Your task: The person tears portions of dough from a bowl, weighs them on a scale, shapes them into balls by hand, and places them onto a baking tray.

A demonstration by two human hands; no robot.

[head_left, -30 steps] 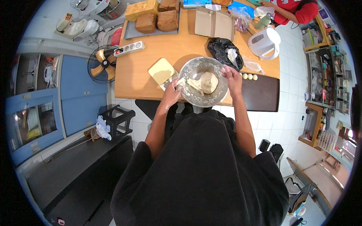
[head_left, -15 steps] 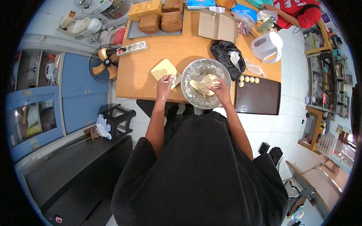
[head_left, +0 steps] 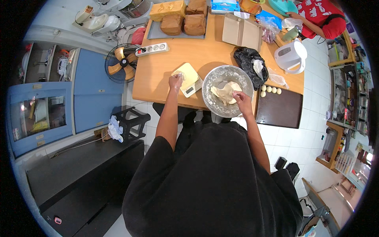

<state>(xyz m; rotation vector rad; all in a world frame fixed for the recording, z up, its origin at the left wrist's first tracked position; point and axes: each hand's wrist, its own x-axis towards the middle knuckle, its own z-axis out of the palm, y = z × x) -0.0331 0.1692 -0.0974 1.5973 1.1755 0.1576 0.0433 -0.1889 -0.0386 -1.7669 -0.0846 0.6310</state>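
A large metal mixing bowl (head_left: 207,96) dusted with flour stands at the table's near edge. In it lies a pale lump of dough (head_left: 226,94) with a stretched flap on its left. My right hand (head_left: 241,100) reaches over the bowl's right side, fingers pinched on the dough's edge. Left of the bowl is a kitchen scale (head_left: 190,75) with a yellowish top and a small display. My left hand (head_left: 175,82) is at the scale's left edge, its floury fingers closed; what they hold, if anything, I cannot make out.
Right of the bowl, a dark baking tray (head_left: 278,110) carries several dough balls (head_left: 271,90). Behind are a black plastic bag (head_left: 244,63), a white kettle (head_left: 291,56), a power strip (head_left: 152,49) and bread loaves (head_left: 194,24) on a tray. Someone in red (head_left: 321,17) stands far right.
The view has shifted, so the table appears farther right. My left hand has drawn back toward the scale's left edge, uncovering its display. My right hand has moved to the dough's right edge.
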